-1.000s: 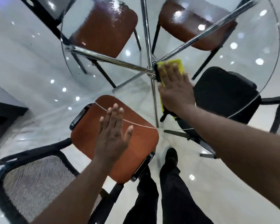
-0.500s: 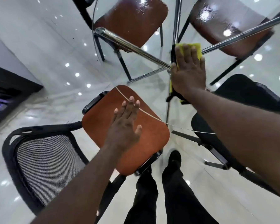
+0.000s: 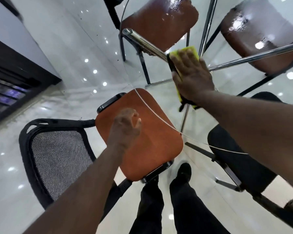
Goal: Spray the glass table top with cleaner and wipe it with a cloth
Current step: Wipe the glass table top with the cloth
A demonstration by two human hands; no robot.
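Four chairs [image 3: 147, 146] surround the glass bench [image 3: 227, 78]. Right hand [image 3: 193, 76] presses flat on one cloth [image 3: 191, 50]. Left hand [image 3: 125, 127] grip blurred, cannot tell.

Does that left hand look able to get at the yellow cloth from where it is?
Likely yes: bare round glass table top lies between the left hand and the yellow cleaning cloth. But the right hand lies flat over it, leaving only its edges free.

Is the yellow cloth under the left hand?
No, the yellow cloth lies under the flat right hand on the glass table top, away from the left hand.
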